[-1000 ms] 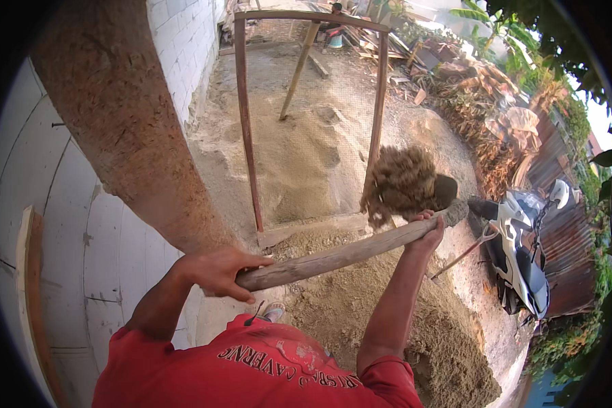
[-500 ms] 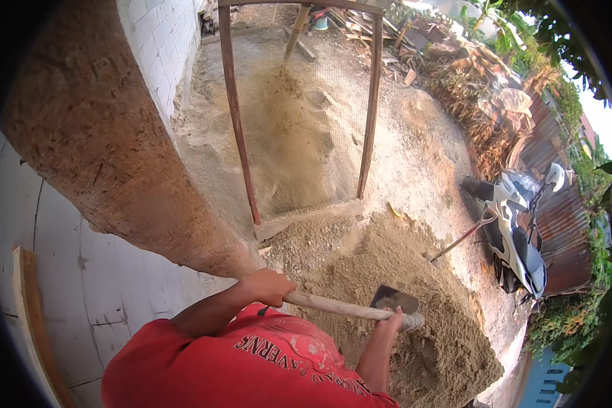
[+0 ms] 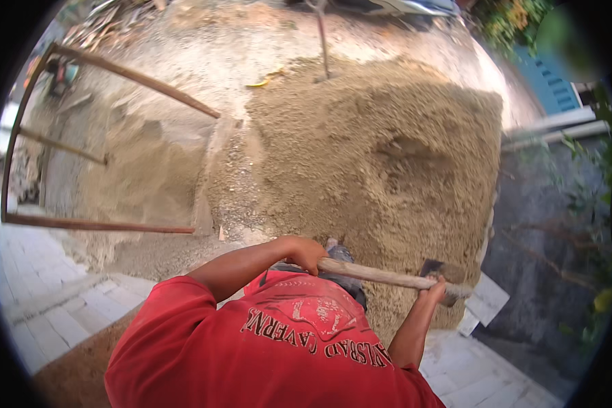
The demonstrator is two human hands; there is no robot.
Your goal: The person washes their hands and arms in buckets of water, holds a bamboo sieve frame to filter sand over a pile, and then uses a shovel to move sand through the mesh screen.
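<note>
A hoe with a long wooden handle (image 3: 381, 274) lies across the front of my body, roughly level. My left hand (image 3: 307, 254) is wrapped round the handle's near end. Close to the dark metal blade (image 3: 450, 270), my right hand (image 3: 434, 290) grips the other end of the handle. The blade is beside the near right edge of a large sand pile (image 3: 319, 149). A dug-out hollow (image 3: 415, 163) shows in the pile, beyond the hoe. My fingers are partly hidden around the wood.
At left a wooden-framed mesh screen (image 3: 102, 224) leans on a prop, with finer sand (image 3: 143, 163) behind it. A shovel (image 3: 324, 54) stands in the pile's far side, near a parked motorcycle (image 3: 401, 7). Pale blocks (image 3: 486, 299) and a dark grey wall (image 3: 544, 217) border the right.
My view has swung right, so the screen now appears at left. Sand that was flying against the mesh is no longer in the air. Both hands keep their hold on the hoe.
</note>
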